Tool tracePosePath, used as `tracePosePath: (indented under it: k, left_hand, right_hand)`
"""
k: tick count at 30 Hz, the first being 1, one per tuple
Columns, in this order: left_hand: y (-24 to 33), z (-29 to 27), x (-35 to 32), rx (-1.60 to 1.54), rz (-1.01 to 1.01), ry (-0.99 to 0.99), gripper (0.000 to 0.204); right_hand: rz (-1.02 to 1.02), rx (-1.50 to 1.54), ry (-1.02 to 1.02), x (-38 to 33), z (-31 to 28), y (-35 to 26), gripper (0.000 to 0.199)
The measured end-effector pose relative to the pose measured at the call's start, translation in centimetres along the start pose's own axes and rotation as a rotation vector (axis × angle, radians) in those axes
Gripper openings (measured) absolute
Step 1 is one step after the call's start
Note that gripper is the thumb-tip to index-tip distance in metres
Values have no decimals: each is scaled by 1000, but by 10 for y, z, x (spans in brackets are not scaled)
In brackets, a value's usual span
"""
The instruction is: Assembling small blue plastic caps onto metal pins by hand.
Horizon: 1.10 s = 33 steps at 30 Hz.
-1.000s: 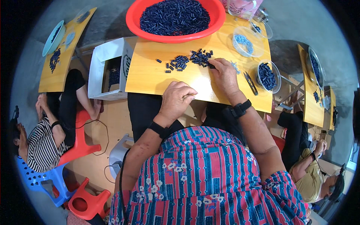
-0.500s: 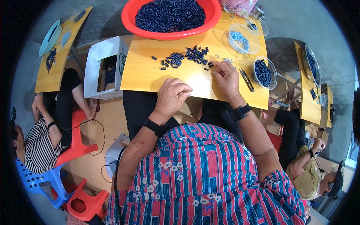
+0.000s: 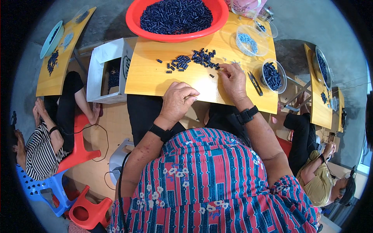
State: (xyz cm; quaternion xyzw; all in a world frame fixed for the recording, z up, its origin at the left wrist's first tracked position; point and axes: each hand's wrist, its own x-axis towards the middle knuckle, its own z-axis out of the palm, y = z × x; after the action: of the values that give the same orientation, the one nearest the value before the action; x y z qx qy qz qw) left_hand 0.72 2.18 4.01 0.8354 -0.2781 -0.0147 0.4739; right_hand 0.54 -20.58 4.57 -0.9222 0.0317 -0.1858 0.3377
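Note:
Short black cylindrical pieces (image 3: 203, 57) lie in a loose heap on the yellow wooden table (image 3: 149, 79). At the heap's right edge is my right hand (image 3: 234, 82), its fingers curled and their tips against a black piece; whether they grip it is hidden. My left hand (image 3: 178, 100) hovers at the near table edge with thumb and forefinger pinched together. Anything in that pinch is too small to name. One black piece (image 3: 211, 75) lies apart, between the hands. Tiny silvery parts (image 3: 235, 62) are scattered just beyond my right hand.
A red basin (image 3: 132, 27) full of black pieces stands at the back. On the right are black-handled snips (image 3: 255, 83), a clear tub (image 3: 284, 79) of black pieces and another tub (image 3: 265, 50) of small bluish parts. A white carton (image 3: 93, 77) stands left. Two people sit at neighbouring tables.
My right hand has shifted slightly, and the loose black piece near it has moved a little nearer to me. The left hand holds the same pinch in the same place.

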Motion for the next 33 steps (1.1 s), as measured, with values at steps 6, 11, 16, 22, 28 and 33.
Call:
tracePosePath:
  k: [6,11,16,22,28,33]
  left_hand:
    - [-1,0,0,-13,1,1,12]
    - [0,0,0,-4,9,7,12]
    - [-2,1,0,-5,11,11,12]
    - [-2,3,0,8,-9,9,12]
    - [-3,3,-1,14,11,25,13]
    - [-4,5,-1,11,2,30,12]
  right_hand:
    - [-107,-75,2,3,2,5,16]
    - [-180,-130,-21,5,-2,0,11]
    - [-185,-269,-111,3,-3,-10,8]
    - [-46,-403,-159,-7,-2,-4,7]
    - [-333,-197,-84,-16,-11,-9,10]
    - [318,731,-283,-31,-8,-15,9]
